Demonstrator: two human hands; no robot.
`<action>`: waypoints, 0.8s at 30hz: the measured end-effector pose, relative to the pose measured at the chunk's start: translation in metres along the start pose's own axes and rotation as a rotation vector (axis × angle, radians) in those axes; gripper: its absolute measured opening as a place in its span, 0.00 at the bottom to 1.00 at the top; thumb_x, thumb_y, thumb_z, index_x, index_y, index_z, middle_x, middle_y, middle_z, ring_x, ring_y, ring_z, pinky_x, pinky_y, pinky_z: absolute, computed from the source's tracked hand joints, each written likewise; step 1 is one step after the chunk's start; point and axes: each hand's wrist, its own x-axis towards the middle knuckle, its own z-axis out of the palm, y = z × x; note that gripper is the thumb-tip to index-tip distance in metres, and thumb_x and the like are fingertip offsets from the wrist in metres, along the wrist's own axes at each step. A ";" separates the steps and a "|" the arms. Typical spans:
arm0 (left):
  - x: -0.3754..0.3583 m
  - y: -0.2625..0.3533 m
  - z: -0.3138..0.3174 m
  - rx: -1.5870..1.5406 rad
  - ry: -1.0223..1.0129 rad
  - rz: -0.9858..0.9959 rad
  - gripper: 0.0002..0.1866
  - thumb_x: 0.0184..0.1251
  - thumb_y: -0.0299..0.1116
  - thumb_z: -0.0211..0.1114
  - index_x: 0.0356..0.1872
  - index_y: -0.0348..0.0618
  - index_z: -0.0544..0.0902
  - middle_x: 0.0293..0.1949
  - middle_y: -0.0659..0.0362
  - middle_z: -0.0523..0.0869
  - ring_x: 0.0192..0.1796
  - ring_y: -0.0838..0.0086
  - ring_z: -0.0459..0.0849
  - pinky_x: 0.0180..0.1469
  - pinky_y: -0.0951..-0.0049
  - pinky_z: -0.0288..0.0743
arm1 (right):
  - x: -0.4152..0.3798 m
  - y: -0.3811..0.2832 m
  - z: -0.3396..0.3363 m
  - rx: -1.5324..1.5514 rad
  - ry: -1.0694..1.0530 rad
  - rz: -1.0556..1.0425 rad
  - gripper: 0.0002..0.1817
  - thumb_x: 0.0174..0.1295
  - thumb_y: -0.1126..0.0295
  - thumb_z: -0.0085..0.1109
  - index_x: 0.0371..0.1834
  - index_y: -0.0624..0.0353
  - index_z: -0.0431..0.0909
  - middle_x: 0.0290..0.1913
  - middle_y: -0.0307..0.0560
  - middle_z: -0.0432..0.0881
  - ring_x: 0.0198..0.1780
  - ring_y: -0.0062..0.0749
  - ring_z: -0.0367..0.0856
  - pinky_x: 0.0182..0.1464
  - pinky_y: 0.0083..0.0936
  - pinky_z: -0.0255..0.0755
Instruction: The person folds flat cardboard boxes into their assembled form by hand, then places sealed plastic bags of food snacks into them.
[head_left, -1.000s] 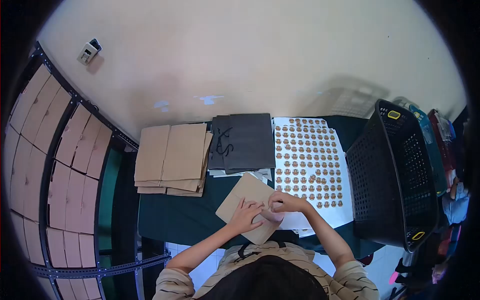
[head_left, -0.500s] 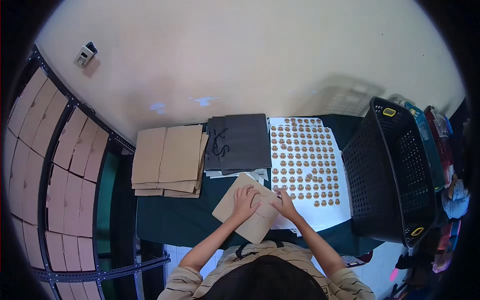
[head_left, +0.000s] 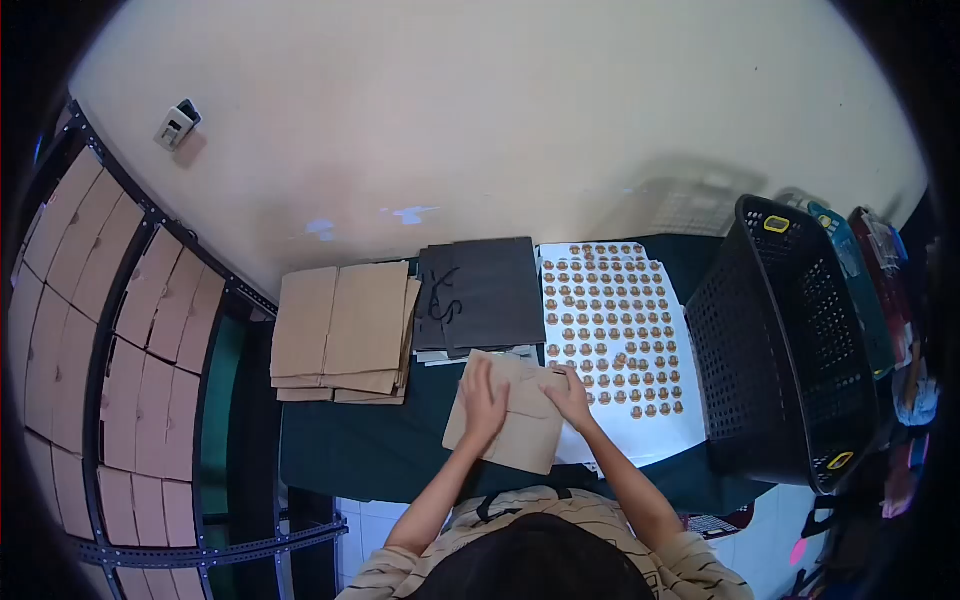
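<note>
A flat brown kraft-paper piece (head_left: 525, 425) lies in front of me, slightly turned, with faint creases across it. My left hand (head_left: 485, 405) rests on its left part, palm down with the fingers stretched out. At its upper right edge, my right hand (head_left: 571, 398) has its thumb on the paper and the other fingers curled by the edge. Just right of that hand is a white sheet (head_left: 650, 435) bearing rows of small round brown-and-gold stickers (head_left: 614, 333). Whether a sticker is between the right fingers is too small to make out.
A stack of folded brown kraft pieces (head_left: 340, 325) stands at the left, beside black sheets or bags (head_left: 490, 290) with dark cords. A tall black basket (head_left: 740, 340) bounds the right side. A metal shelf with brown boxes (head_left: 150, 390) is at far left. Dark green cloth (head_left: 370, 450) covers the table.
The kraft piece has turned to lie straighter and shifted slightly right. My left hand has turned with it, fingers now pointing more forward. The right hand stays by the edge.
</note>
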 end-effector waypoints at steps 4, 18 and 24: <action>0.001 -0.038 -0.035 0.116 -0.121 -0.343 0.29 0.66 0.45 0.48 0.63 0.39 0.59 0.61 0.45 0.66 0.64 0.54 0.62 0.64 0.52 0.49 | 0.006 0.000 0.005 -0.049 0.027 0.037 0.23 0.49 0.61 0.65 0.44 0.62 0.71 0.46 0.54 0.75 0.52 0.44 0.71 0.55 0.33 0.63; -0.037 -0.010 -0.013 0.146 -0.080 -0.349 0.31 0.68 0.38 0.43 0.66 0.35 0.45 0.65 0.41 0.55 0.55 0.43 0.70 0.53 0.56 0.68 | 0.035 0.002 0.010 -0.236 -0.009 -0.062 0.20 0.54 0.65 0.58 0.48 0.61 0.68 0.49 0.55 0.71 0.54 0.47 0.68 0.57 0.33 0.61; -0.053 -0.026 -0.005 -0.049 -0.061 -0.224 0.26 0.68 0.38 0.44 0.67 0.48 0.54 0.65 0.42 0.55 0.60 0.45 0.65 0.59 0.58 0.62 | 0.022 0.011 -0.003 -0.036 0.185 -0.034 0.26 0.57 0.65 0.56 0.55 0.64 0.61 0.50 0.60 0.69 0.51 0.45 0.69 0.57 0.34 0.61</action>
